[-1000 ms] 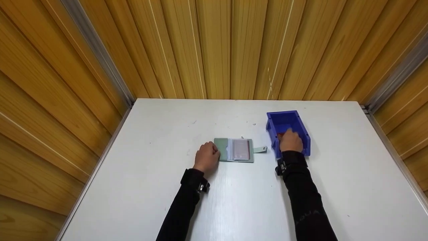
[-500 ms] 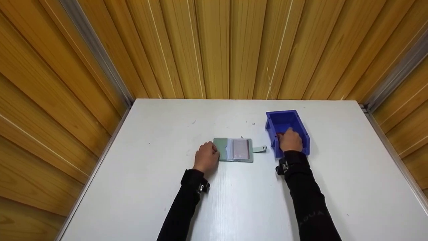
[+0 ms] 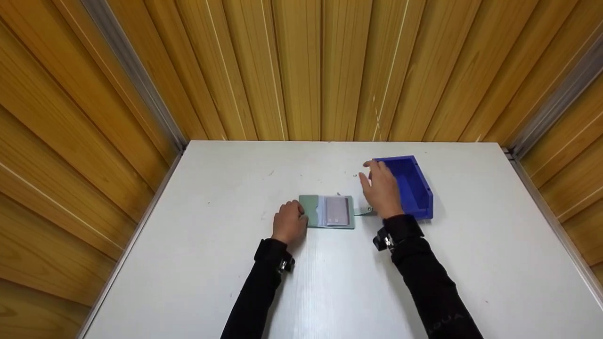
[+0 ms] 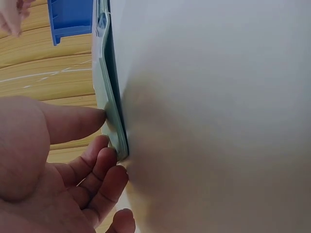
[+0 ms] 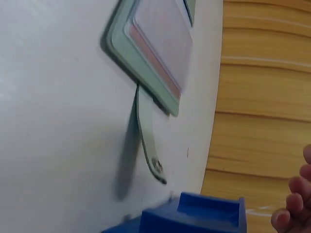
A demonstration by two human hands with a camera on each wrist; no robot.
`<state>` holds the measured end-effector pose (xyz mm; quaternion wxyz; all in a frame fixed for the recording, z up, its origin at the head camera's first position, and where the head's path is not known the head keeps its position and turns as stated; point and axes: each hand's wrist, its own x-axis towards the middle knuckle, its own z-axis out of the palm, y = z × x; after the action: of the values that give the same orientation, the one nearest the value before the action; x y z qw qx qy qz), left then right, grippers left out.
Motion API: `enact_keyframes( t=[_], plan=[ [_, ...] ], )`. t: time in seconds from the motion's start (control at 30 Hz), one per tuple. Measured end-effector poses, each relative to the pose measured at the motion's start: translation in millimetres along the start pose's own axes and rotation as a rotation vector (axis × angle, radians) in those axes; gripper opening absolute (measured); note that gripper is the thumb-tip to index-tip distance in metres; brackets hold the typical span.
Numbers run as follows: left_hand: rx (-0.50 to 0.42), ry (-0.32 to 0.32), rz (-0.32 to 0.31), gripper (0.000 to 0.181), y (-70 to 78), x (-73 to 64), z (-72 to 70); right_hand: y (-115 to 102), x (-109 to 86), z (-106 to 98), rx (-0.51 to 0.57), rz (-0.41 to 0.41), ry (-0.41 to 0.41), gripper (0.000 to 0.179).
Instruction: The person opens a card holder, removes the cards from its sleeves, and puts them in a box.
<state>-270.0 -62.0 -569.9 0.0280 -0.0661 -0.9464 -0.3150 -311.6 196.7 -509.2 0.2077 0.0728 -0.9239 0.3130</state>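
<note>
A pale green card holder (image 3: 309, 210) lies unfolded on the white table, its clear plastic sleeves (image 3: 337, 210) facing up and its snap strap (image 5: 147, 131) sticking out to the right. At its left edge is my left hand (image 3: 289, 221); in the left wrist view the thumb (image 4: 80, 121) and curled fingertips pinch the cover's edge. My right hand (image 3: 382, 190) is raised over the left side of a blue bin (image 3: 417, 188), fingers loosely spread and holding nothing. It hides part of the bin and overlaps the strap's tip in the head view.
The white table (image 3: 235, 179) carries the card holder near its middle and the bin to the right of it. Wood-patterned panels (image 3: 301, 70) rise behind the table and along both sides.
My right hand has come out of the bin, shifting left and up, and its fingers have spread. A reddish thing seen by its fingers before no longer shows. The left hand stays put.
</note>
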Motion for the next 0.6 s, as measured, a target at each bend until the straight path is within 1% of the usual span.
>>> enact_keyframes(
  t=[0.07, 0.13, 0.2, 0.3, 0.37, 0.43, 0.53, 0.6],
  plan=[
    [0.001, -0.001, 0.002, 0.012, -0.7, 0.2, -0.1, -7, -4.9, 9, 0.025, -0.066, -0.109, 0.029],
    [0.002, 0.000, 0.003, 0.011, -1.4, 0.3, -0.1, -10, -11.2, 19, 0.040, -0.093, -0.232, 0.035],
    [0.004, 0.001, 0.000, 0.011, -2.0, 0.4, 0.0, -10, -17.5, 27, 0.035, -0.093, -0.346, 0.044],
    [0.000, 0.005, -0.004, 0.010, -2.3, 0.6, -0.2, -5, -26.4, 36, -0.010, -0.050, -0.491, 0.063],
    [0.001, 0.004, -0.007, 0.010, -2.0, 0.5, -0.3, 0, -31.5, 40, -0.053, -0.024, -0.547, 0.072],
    [0.000, -0.002, -0.007, 0.009, -1.2, 0.2, -0.7, 5, -35.0, 42, -0.085, -0.002, -0.580, 0.076],
    [0.006, -0.008, -0.004, 0.009, 0.4, -0.3, -1.7, 10, -36.9, 44, -0.111, 0.000, -0.582, 0.075],
    [0.007, -0.011, -0.003, 0.009, 1.4, -0.2, -2.7, 12, -36.1, 45, -0.114, -0.013, -0.571, 0.073]
  ],
)
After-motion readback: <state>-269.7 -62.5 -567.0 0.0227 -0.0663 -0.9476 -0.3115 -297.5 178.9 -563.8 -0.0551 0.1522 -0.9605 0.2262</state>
